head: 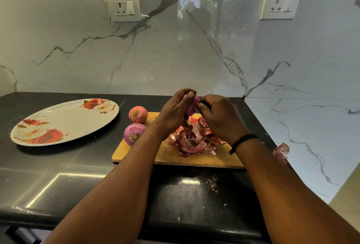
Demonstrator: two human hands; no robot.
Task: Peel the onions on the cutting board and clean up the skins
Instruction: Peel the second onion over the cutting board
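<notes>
Black polished countertop (58, 167), white veined marble backsplash (175, 53) with two switch sockets (124, 7). Floral plate (64, 121) sits left of a wooden cutting board (175, 158). Skins (192, 138) heaped on the board; two onions at its left edge, a paler one (138, 114) behind a purple one (134, 133). Left hand (173, 113) grips a third onion (191, 105) above the board. Right hand (220, 117) has fingers curled at that onion; whatever they pinch is hidden.
</notes>
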